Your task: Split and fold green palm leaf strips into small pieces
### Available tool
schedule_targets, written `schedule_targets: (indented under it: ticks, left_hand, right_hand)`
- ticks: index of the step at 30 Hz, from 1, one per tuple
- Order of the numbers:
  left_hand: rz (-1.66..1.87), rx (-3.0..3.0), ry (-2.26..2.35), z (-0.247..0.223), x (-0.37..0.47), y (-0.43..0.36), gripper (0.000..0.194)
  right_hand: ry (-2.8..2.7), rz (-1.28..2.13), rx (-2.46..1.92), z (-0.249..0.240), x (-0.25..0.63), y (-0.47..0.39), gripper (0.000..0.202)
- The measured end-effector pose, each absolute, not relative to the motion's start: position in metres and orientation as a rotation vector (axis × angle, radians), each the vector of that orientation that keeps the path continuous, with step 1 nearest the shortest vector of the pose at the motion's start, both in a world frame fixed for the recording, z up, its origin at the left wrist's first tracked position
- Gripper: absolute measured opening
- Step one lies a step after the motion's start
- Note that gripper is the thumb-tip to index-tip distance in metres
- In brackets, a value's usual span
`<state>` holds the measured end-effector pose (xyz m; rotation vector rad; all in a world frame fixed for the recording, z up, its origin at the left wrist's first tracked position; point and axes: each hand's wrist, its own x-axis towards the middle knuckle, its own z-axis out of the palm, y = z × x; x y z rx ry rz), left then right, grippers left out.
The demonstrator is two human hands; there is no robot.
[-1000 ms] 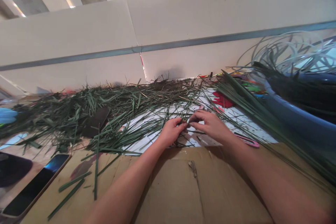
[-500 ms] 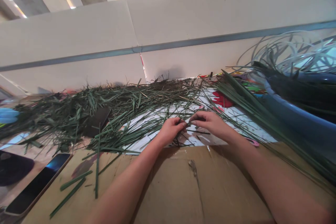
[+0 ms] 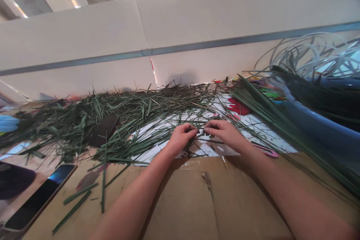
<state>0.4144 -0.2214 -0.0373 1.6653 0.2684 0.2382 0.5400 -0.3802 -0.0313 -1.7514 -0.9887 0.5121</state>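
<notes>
My left hand (image 3: 182, 138) is closed in a pinch over the paint-spotted white paper (image 3: 149, 150). Facing it a short way to the right, my right hand (image 3: 225, 132) is pinched too. Whatever lies between the fingertips is too small and dark to make out. Thin dark green strips of leaf lie on the paper around both hands. A large heap of such leaf strips (image 3: 135, 112) spreads behind and to the left. Beside my right wrist lies a pink-handled tool (image 3: 268, 152), partly hidden by the forearm.
Cardboard (image 3: 191, 202) covers the near surface, with a few cut leaf pieces (image 3: 71, 213) on it. A phone (image 3: 41, 198) lies at left. At right, long leaves (image 3: 270, 108) lean by a blue tub (image 3: 317, 127), with clear tubing (image 3: 317, 52) behind. White panels (image 3: 225, 15) stand across the back.
My fingertips have drawn slightly apart, with a small gap now between the hands. More of the pink-handled tool shows beside my right forearm.
</notes>
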Motion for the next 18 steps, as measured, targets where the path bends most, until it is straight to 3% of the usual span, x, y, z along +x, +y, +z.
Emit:
schedule_targets:
  ticks: [5, 12, 18]
  left_hand:
    - [0.273, 1.633, 0.27, -0.04, 0.415, -0.223, 0.03]
    - [0.144, 1.464, 0.288, -0.035, 0.41, -0.21, 0.042]
    - [0.145, 1.519, 0.287, -0.019, 0.403, -0.191, 0.038]
  right_hand:
    - [-1.093, 0.344, -1.838, -0.032, 0.544, -0.382, 0.023]
    - [-1.018, 0.423, -1.816, -0.038, 0.55, -0.383, 0.028]
    - [-0.929, 0.359, -1.779, -0.042, 0.553, -0.382, 0.031]
